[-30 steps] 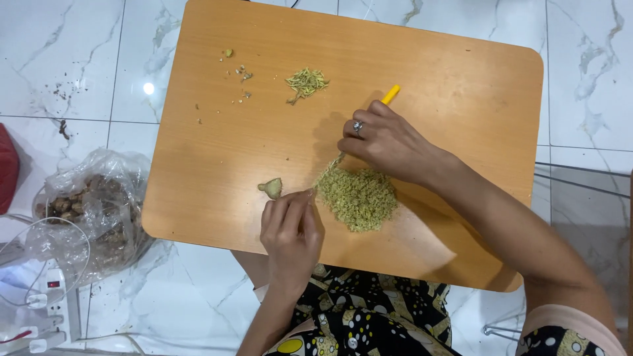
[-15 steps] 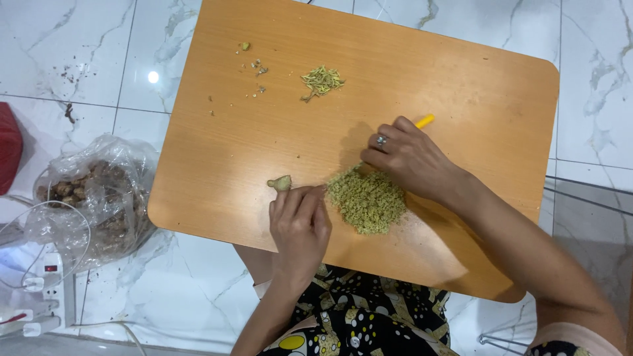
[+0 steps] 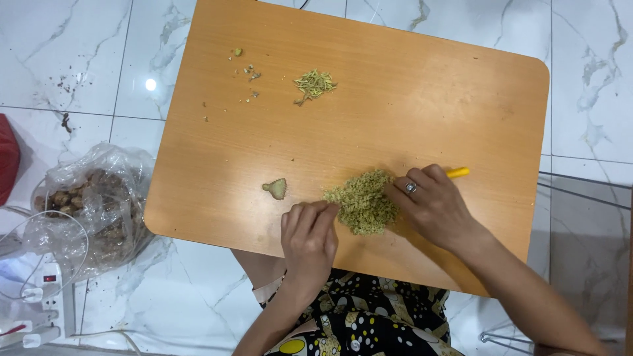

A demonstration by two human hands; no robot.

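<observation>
Compared with half a second ago, the right hand (image 3: pixel 435 207) is now sitting closer to the person and pressing against the right edge of the heap of chopped greenish bits (image 3: pixel 362 201), where before it was held just past the heap's far corner. The left hand (image 3: pixel 308 238) is keeping its place at the heap's left edge, palm down, fingertips touching the bits. The heap is looking a little more gathered between the two hands than before.

The right hand is clenching its grip around a tool with a yellow handle (image 3: pixel 458 173); only the handle end is showing past the fingers, and the working end is hidden under the hand. A ring is showing on one finger. The left hand is lying flat with its grip released, holding nothing.

The heap is lying on the near part of the orange-brown bench (image 3: pixel 422 99), close to the edge by the person's lap. It is looking finely minced, pale olive green, loose and crumbly, with a ragged outline. Just to its left, apart from it, a small uncut pale piece (image 3: pixel 275 188) is lying on the bench. Well apart, toward the far side, a smaller pile of slivered green shreds (image 3: pixel 314 84) is lying, with a few crumbs (image 3: pixel 249 69) scattered near it.

On the marble floor to the left, a clear plastic bag of brown knobbly roots (image 3: pixel 92 204) is sitting beside a white power strip (image 3: pixel 39 296).
</observation>
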